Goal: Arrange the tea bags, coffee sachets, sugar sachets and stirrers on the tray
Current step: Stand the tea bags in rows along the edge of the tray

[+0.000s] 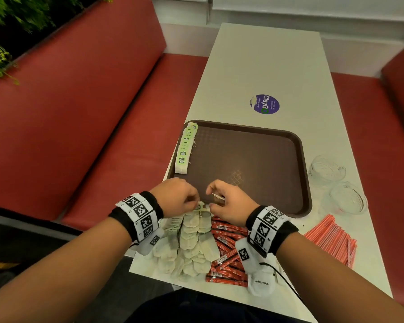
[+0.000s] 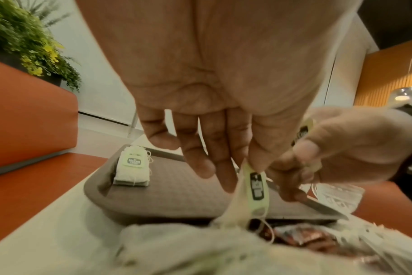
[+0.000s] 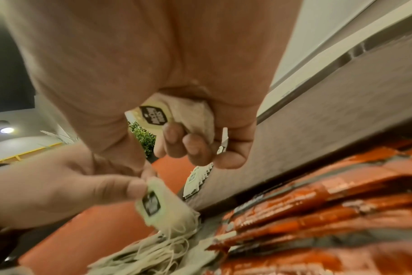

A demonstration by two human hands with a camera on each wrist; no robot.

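A brown tray lies on the white table, with a row of green-tagged tea bags along its left edge. At the near table edge lies a heap of loose tea bags, beside red coffee sachets. My left hand pinches one tea bag by its top, just above the heap. My right hand grips a small stack of tea bags in curled fingers. Orange stirrers lie at the right. A white sugar sachet shows under my right wrist.
Two clear glass bowls stand right of the tray. A round purple sticker is on the table beyond it. Red bench seats flank the table on both sides, with plants behind the left one.
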